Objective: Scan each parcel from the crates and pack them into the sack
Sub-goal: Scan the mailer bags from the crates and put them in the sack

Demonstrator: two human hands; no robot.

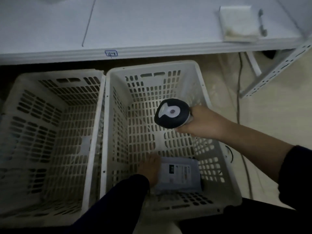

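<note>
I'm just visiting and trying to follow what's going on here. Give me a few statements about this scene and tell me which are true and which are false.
1. The right hand holds a handheld barcode scanner above the right crate. True.
2. The left hand rests on the table. False: it is down inside the right crate, on the parcel.
3. The left crate is piled high with parcels. False: no parcel shows in it.
4. The parcel lies flat at the near end of the right crate, label upward. True.
5. The two crates stand side by side on the floor in front of the table. True.
</note>
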